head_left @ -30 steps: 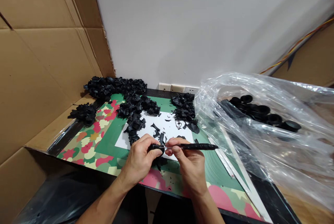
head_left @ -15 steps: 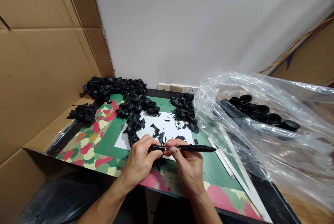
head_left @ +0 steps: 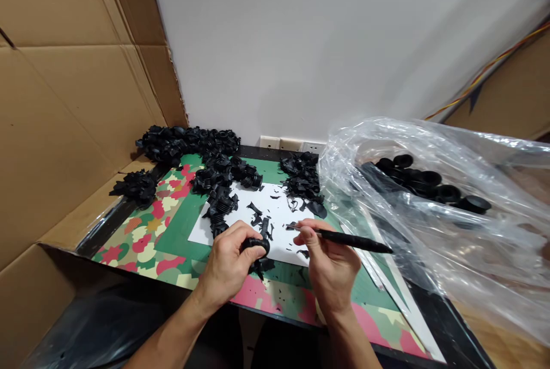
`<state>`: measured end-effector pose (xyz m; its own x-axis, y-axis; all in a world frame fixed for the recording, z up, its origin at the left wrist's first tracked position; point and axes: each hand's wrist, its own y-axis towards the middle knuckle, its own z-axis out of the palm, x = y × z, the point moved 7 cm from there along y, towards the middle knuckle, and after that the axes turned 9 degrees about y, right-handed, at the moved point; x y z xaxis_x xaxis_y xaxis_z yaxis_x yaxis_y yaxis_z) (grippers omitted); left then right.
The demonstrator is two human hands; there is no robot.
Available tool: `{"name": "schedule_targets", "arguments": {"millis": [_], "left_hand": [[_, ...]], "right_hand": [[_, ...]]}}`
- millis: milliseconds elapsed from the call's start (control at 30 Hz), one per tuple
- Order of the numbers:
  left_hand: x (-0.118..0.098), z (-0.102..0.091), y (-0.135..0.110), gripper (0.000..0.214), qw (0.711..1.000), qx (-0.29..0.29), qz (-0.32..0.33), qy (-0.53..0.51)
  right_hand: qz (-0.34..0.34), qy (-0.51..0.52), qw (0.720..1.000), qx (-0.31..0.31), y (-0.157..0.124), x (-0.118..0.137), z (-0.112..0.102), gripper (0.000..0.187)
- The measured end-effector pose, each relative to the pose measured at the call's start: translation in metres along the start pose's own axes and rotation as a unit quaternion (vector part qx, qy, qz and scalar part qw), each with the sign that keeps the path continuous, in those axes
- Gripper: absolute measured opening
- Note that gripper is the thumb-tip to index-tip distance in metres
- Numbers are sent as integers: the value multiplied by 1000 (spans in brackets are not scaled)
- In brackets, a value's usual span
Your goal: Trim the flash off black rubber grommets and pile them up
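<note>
left hand grips, right hand holds the tool apart

here we are: my left hand is closed around a round black piece, thumb and fingers pinching it at the near edge of the white sheet. over on the other side, my right hand pinches a slim black tool, its thin tip pointing left over the sheet, clear of the piece. and look at the loose black scraps scattered across the paper! underneath lies a green mat with a camouflage border, spread on the black-edged tabletop. beyond my left hand, ridged black pieces run back in a heap towards the wall; further right, a second black pile sits just beside the clear plastic bag, with rounded black parts showing inside it. white strips lie along the mat's right side.
</note>
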<state>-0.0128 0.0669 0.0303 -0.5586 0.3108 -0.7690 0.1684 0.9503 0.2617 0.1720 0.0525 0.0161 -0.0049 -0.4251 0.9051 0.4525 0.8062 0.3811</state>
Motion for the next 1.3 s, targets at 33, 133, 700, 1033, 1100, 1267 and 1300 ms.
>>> {"name": "schedule_targets", "arguments": {"millis": [33, 133, 700, 1033, 1100, 1267, 1300], "left_hand": [[0, 0, 0, 7, 1000, -1, 2, 0], [-1, -1, 1, 8, 1000, -5, 7, 2], [-5, -1, 3, 8, 1000, 12, -3, 8], [-3, 1, 2, 8, 999, 16, 4, 30], [-2, 2, 2, 7, 999, 16, 6, 38], [-9, 6, -1, 10, 999, 20, 24, 45], [-11, 7, -2, 10, 999, 27, 26, 37]], "right_hand": [[42, 31, 999, 5, -2, -5, 0, 20], [108, 108, 988, 27, -7, -13, 6, 27], [42, 131, 983, 121, -18, -1, 32, 11], [-31, 84, 987, 134, -20, 5, 31, 7], [-85, 59, 983, 154, -23, 14, 33, 8], [-235, -69, 949, 201, -31, 35, 44, 15], [-266, -88, 944, 174, -29, 37, 40, 15]]}}
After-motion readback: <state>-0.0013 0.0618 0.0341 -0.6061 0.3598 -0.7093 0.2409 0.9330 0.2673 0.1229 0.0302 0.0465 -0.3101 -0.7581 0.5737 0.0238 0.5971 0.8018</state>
